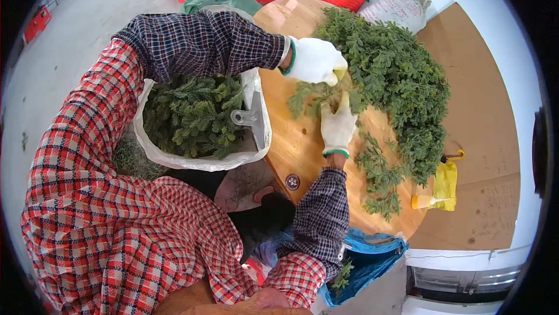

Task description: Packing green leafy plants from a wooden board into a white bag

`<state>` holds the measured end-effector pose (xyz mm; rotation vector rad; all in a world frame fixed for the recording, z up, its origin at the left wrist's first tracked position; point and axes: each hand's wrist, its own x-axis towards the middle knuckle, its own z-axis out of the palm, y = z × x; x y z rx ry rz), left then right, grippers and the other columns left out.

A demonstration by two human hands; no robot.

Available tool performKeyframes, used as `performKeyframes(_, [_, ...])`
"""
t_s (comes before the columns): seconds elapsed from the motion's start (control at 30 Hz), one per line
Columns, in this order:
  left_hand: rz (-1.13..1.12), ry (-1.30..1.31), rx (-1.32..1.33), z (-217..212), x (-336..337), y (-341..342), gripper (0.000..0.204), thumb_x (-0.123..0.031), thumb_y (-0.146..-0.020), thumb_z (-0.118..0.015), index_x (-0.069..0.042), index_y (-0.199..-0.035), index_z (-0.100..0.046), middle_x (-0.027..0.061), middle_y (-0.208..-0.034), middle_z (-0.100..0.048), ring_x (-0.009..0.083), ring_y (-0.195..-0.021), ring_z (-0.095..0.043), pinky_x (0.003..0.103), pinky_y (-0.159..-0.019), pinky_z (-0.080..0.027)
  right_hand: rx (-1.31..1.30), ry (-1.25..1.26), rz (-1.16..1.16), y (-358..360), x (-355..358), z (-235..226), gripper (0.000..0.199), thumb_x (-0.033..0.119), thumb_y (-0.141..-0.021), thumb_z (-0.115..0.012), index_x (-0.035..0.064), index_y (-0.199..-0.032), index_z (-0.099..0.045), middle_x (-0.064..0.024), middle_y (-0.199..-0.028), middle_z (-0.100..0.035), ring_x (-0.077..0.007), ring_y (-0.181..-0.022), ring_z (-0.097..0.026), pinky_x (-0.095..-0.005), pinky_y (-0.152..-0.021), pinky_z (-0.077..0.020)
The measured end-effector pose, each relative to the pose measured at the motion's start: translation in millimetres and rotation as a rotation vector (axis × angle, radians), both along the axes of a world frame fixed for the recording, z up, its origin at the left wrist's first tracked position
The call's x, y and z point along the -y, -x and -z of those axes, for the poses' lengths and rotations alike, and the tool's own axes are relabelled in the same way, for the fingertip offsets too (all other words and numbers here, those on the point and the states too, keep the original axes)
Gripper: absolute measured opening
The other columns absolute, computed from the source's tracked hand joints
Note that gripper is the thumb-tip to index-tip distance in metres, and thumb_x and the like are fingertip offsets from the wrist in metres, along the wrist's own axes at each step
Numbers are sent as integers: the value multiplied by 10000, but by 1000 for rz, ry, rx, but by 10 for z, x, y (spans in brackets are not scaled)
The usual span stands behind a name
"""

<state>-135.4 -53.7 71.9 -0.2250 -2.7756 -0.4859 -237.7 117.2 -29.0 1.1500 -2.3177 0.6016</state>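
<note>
1. The round wooden surface [297, 146] fills the middle of the frame, and both my gloved hands work above it, just right of the frame's centre line.
2. The heap of green sprigs [402, 76] covers the surface's upper right, close beside my fingers.
3. At centre left, the white-lined container [265, 137] stands against the surface's left edge, packed with cut greenery [195, 120]; my left sleeve crosses above it.
4. A few loose sprigs [381, 175] trail down the surface at right of centre, below the heap and to the right of my right wrist.
5. My left hand [317, 60] comes in from the left, above the sprig, its fingers bent downward; my right hand [338, 127] comes up from below, fingers pointing toward the top of the frame.
6. The sprig [301, 97] lies between them, just above centre. Its long axis seems to run roughly level, leafy end toward the left, across the line joining my hands. My right fingers reach into its right-hand part, my left fingertips hang just over that same part, so neither hand looks clearly nearer. Blur hides the contact: I cannot tell whether either grip is pinching it.
</note>
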Motion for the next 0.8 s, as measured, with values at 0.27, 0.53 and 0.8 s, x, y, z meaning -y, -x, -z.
performKeyframes(0.27, [-94, 120, 36, 108, 240, -14, 209, -262, -786, -608, -69, -864, -628, 157, -812, -639, 363, -810, -612, 456, -709, -472, -294, -507, 446, 218, -531, -309, 334, 196, -867, -539, 303, -1181, -565, -53, -896, -637, -258, -857, -615, -394, -668, -491])
performKeyframes(0.53, [-79, 91, 132, 448, 140, -47, 221, -234, -756, -634, -32, -844, -627, 191, -754, -631, 380, -737, -617, 459, -666, -478, 444, 551, 174, 454, -1013, -109, 313, 108, -918, -485, -57, -1164, -587, -186, -1053, -648, -214, -806, -620, -287, -722, -504])
performKeyframes(0.8, [-211, -162, 245, 608, 307, -78, 285, -249, -754, -670, -2, -894, -647, 158, -739, -655, 291, -681, -648, 388, -614, -496, -188, -814, 829, 1151, -1821, 190, 339, 195, -928, -440, 41, -1202, -567, -85, -1115, -644, -251, -972, -613, -335, -756, -505])
